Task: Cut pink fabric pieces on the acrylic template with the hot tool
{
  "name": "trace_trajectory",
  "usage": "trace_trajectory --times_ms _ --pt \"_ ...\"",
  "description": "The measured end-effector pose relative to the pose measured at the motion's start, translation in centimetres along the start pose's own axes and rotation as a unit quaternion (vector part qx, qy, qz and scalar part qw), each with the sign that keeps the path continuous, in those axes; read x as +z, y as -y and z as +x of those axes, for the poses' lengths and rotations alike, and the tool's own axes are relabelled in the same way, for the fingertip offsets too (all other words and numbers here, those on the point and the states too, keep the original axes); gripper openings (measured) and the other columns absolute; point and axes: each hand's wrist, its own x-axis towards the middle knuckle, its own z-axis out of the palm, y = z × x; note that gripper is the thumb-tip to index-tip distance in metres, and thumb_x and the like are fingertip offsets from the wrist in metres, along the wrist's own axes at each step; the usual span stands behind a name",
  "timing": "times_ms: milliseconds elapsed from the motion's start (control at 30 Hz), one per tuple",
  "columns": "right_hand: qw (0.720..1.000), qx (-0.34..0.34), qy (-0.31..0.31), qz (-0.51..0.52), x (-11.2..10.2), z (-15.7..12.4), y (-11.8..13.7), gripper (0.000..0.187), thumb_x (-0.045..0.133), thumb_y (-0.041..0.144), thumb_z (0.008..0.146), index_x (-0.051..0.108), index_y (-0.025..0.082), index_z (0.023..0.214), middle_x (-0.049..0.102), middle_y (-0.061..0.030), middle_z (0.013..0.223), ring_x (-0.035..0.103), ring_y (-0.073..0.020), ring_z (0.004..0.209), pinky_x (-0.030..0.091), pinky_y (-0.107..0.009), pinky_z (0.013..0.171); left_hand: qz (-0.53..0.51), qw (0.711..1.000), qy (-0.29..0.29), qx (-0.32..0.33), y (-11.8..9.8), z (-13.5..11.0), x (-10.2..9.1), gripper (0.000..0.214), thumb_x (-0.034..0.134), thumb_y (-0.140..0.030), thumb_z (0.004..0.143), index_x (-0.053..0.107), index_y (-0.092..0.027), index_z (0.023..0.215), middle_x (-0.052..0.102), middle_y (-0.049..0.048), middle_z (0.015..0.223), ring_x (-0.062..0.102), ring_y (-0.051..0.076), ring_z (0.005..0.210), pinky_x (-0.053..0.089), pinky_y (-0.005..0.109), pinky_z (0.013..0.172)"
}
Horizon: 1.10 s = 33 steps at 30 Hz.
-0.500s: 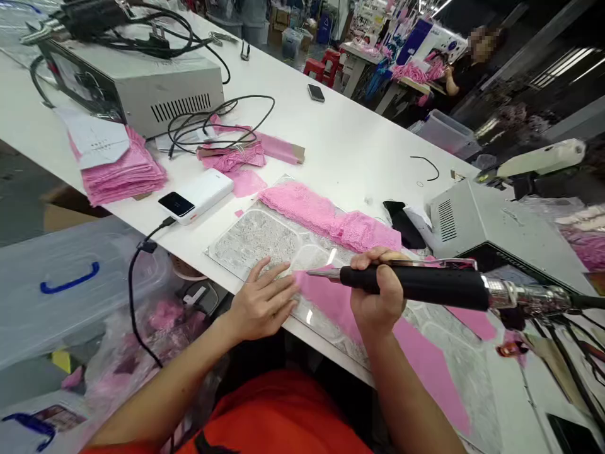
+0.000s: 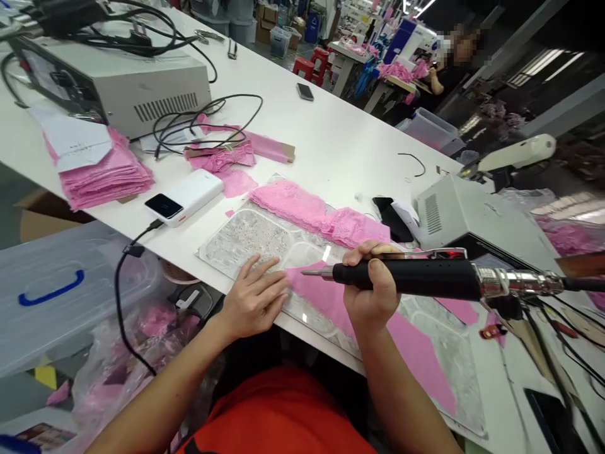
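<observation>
My right hand (image 2: 371, 306) is closed around a black handpiece with a tapered metal tip (image 2: 435, 279), which points left. A slim silver strip, perhaps tweezers (image 2: 425, 254), runs along its far side. The tip hovers over or touches a flat pink fabric piece (image 2: 324, 299); I cannot tell which. Lying flat with fingers spread, my left hand (image 2: 255, 296) rests beside the fabric's left end. Fabric and hand are on a grey patterned board with a clear cover (image 2: 250, 233). A strip of folded pink lace (image 2: 293, 205) lies along the board's far edge.
A white power bank (image 2: 193, 195), a pink fabric stack (image 2: 104, 173) and a grey generator box (image 2: 146, 88) stand to the left. Another grey box (image 2: 472, 208) sits right. A phone (image 2: 305, 92) lies farther back. Beyond, a person works at a sewing machine.
The whole view has shifted, so things appear slightly farther left. Both hands keep nearly the same places on the board, and the handpiece stays in my right hand.
</observation>
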Motion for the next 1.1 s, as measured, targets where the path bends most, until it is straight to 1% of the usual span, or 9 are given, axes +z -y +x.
trace_trajectory --times_ms 100,267,333,433,567,667,767,933,1100 --pt "0.998 -0.043 -0.026 -0.031 -2.4 0.7 2.2 0.011 0.057 0.025 0.070 0.053 0.022 0.078 0.052 0.0035 0.078 0.052 -0.0081 0.057 0.045 -0.028 0.057 0.003 1.000 -0.004 0.008 0.4 0.0 -0.1 0.024 0.061 -0.011 0.086 0.062 -0.019 0.109 0.074 0.0069 0.103 0.063 0.028 0.117 0.041 0.054 0.106" --pt "0.982 -0.107 -0.131 -0.082 -9.3 1.8 6.2 0.011 0.058 0.024 0.065 0.053 0.020 0.075 0.051 0.0031 0.075 0.049 -0.0071 0.055 0.043 -0.026 0.055 0.027 0.999 -0.011 0.025 0.7 0.4 0.3 0.026 0.064 -0.008 0.083 0.062 -0.019 0.106 0.074 0.0082 0.102 0.062 0.031 0.116 0.040 0.057 0.106" --pt "0.975 -0.115 -0.166 -0.088 -11.9 1.8 7.2 0.012 0.059 0.024 0.064 0.053 0.019 0.073 0.051 0.0029 0.074 0.049 -0.0071 0.055 0.042 -0.025 0.055 0.031 0.999 -0.018 0.029 -0.4 1.1 0.7 0.026 0.065 -0.006 0.083 0.062 -0.018 0.105 0.074 0.0086 0.101 0.063 0.031 0.115 0.039 0.058 0.106" --pt "0.971 -0.114 -0.191 -0.084 -14.5 1.4 7.6 0.012 0.059 0.024 0.064 0.053 0.019 0.073 0.051 0.0030 0.073 0.049 -0.0073 0.055 0.042 -0.025 0.055 -0.003 0.998 0.003 0.055 -3.6 2.7 2.0 0.026 0.065 -0.006 0.084 0.062 -0.017 0.107 0.074 0.0091 0.104 0.062 0.030 0.116 0.037 0.058 0.108" --pt "0.972 -0.110 -0.198 -0.057 -15.4 1.3 6.8 0.012 0.059 0.023 0.064 0.054 0.020 0.074 0.053 0.0039 0.073 0.050 -0.0078 0.054 0.043 -0.026 0.055 -0.079 0.990 0.047 0.106 -8.3 4.4 5.0 0.025 0.061 -0.008 0.087 0.062 -0.017 0.110 0.073 0.0081 0.109 0.061 0.026 0.119 0.033 0.054 0.113" --pt "0.975 -0.112 -0.185 -0.043 -15.3 1.6 6.3 0.011 0.059 0.023 0.066 0.054 0.021 0.076 0.054 0.0039 0.075 0.051 -0.0080 0.055 0.045 -0.027 0.057 -0.115 0.981 0.095 0.122 -10.6 4.5 6.8 0.020 0.060 -0.011 0.089 0.064 -0.016 0.108 0.072 0.0075 0.112 0.059 0.025 0.122 0.027 0.052 0.117" --pt "0.980 -0.102 -0.164 -0.040 -15.2 1.8 5.9 0.012 0.060 0.023 0.069 0.053 0.021 0.079 0.054 0.0028 0.077 0.052 -0.0084 0.057 0.046 -0.027 0.056 -0.129 0.974 0.129 0.135 -11.4 4.0 7.7 0.021 0.060 -0.014 0.090 0.064 -0.016 0.110 0.071 0.0077 0.115 0.056 0.025 0.125 0.023 0.051 0.119" --pt "0.986 -0.082 -0.140 -0.045 -15.3 1.7 5.4 0.014 0.061 0.025 0.071 0.051 0.022 0.080 0.055 0.0024 0.079 0.053 -0.0087 0.059 0.047 -0.026 0.055 -0.116 0.970 0.155 0.145 -11.5 3.6 7.8 0.027 0.061 -0.016 0.089 0.063 -0.016 0.116 0.070 0.0086 0.118 0.053 0.025 0.128 0.019 0.052 0.121" --pt "0.983 -0.090 -0.154 -0.045 -15.3 1.8 5.8 0.013 0.061 0.024 0.070 0.053 0.022 0.080 0.054 0.0027 0.079 0.053 -0.0087 0.059 0.047 -0.027 0.055 -0.081 0.969 0.187 0.139 -12.1 4.5 8.3 0.029 0.058 -0.026 0.093 0.063 -0.016 0.119 0.066 0.0110 0.125 0.049 0.028 0.132 0.016 0.054 0.121"
